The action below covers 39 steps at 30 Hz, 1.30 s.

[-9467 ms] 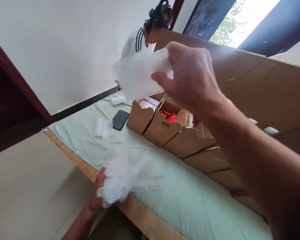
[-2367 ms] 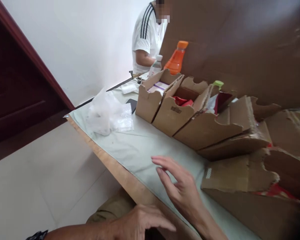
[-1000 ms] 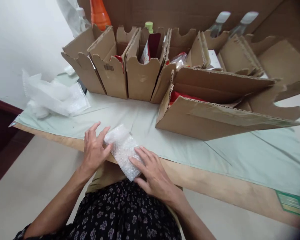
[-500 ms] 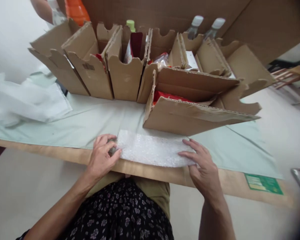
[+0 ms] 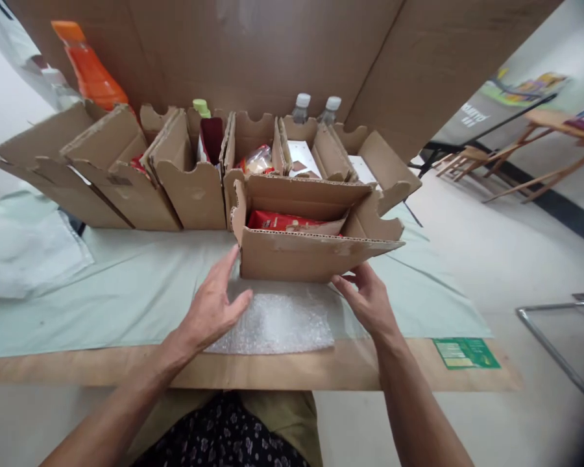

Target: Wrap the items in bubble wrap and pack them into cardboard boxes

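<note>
A: Nearest entries?
B: Left hand [image 5: 219, 305], bare, opened wide, thumb well clear of the fingers, fingertips at the left end of the front box [image 5: 316, 258]. Right hand [image 5: 367, 301], half-curled at that box's lower right, fingers partly out of sight. Firm grip by either: cannot tell.
A: The front box?
B: Centre of frame. Brown corrugated cardboard, long, open-topped, ends scalloped, tape along the front. Contains a glossy red packet [image 5: 282, 222], print illegible.
A: Below it?
B: Bubble wrap [image 5: 282, 327], one clear dimpled sheet, lying flat; far edge hidden, so whether it runs beneath the cardboard is unclear.
A: Farther out?
B: Creased pale green cloth [image 5: 141, 285] over the table [image 5: 282, 374], wooden edge bare. Behind, a row of boxes [image 5: 194, 198], contents mostly hidden. Upper left, an orange bottle [image 5: 92, 78], base concealed. Left edge, translucent film [image 5: 29, 253], rumpled, cut off.
</note>
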Motion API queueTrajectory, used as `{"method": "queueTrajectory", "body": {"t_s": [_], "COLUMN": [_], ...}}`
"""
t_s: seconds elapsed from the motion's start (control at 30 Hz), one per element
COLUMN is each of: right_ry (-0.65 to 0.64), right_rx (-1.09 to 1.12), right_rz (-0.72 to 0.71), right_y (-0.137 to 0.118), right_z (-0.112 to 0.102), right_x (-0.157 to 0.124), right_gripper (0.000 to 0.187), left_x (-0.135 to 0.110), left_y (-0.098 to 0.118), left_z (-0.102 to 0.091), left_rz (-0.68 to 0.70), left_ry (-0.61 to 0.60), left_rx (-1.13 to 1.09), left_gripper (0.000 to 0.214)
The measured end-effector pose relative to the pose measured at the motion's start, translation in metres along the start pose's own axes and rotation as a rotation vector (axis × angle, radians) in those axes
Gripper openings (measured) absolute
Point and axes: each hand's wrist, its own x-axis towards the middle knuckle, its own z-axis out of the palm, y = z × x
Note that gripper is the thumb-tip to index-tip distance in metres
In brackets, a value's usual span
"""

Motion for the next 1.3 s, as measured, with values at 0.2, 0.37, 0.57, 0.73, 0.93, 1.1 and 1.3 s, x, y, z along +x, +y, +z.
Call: {"method": "queueTrajectory", "body": {"t_s": [0.2,0.37,0.57,0.73,0.93,1.1,1.3], "right_ry": [-0.045,0.161,-0.097,-0.420,-0.065,0.012,-0.159], "right_rx": [0.037,-0.100,-0.323,-0.591,-0.830,-0.703,-0.698], "right_rz": [-0.013,-0.097,-0.488,-0.492,-0.246,-0.276,-0.262], "right_y": [-0.002,-0.017,-0.068,-0.055,0.006,-0.002,-0.010], "right_z": [0.019,0.007,0.053,0.092,0.013,-0.003,0.033], "right_x": [0.007,-0.022,-0.085,-0.102,-0.127,-0.114,-0.067], "right_gripper": [0.038,0.041,0.044,0.048,0.046,0.039,0.041], "left_x": [-0.010,-0.028,-0.055,-0.065,-0.073,-0.075,-0.089], "left_y": [-0.004,-0.001,0.004,-0.020,-0.032,-0.032,-0.040], "left_z": [0.011,-0.016,-0.010,0.004,0.006,-0.013,-0.044], "left_rz": [-0.016,0.035,0.267,0.302,0.321,0.289,0.092], "left_ry": [0.100,0.188,-0.054,-0.310,-0.276,-0.050,0.149], "left_rx": [-0.023,0.097,0.333,0.533,0.502,0.384,0.670], "left_gripper": [0.073,0.082,0.038,0.039,0.043,0.036,0.028]}}
